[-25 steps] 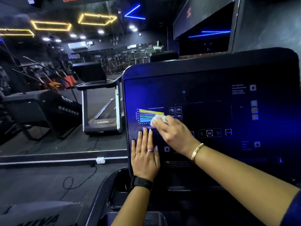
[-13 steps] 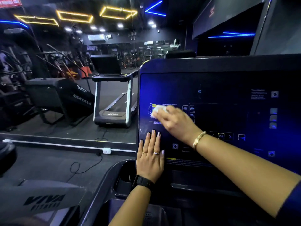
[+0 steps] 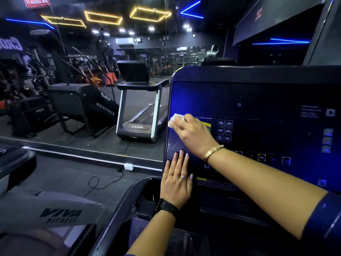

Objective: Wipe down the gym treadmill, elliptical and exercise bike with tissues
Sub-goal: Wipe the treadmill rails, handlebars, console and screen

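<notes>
Tissue (image 3: 176,120): small white wad, at the left edge of the console (image 3: 258,100), about mid-height, pressed onto the glossy face. Light and soft by the look of it; likely to crumple, shred or ball up under hard rubbing. Best kept bunched under the fingertips, not pinched by a corner.

Right hand (image 3: 195,135): fingers curled over the tissue, holding it flat to the panel; arm reaches across from the right; bangle (image 3: 214,151) at the wrist.

Left hand (image 3: 177,180): spread flat, fingers straight and close together, resting on the lower left corner of the console, holding nothing; watch (image 3: 167,206) at the wrist.

Console: stiff, smooth, dark, lit blue, with printed keys and an OK button (image 3: 261,157) along the lower part. Probably slippery under tissue, and a firm press may trip the keys, so light strokes look wise. The face right of the hands looks yet to be wiped
</notes>
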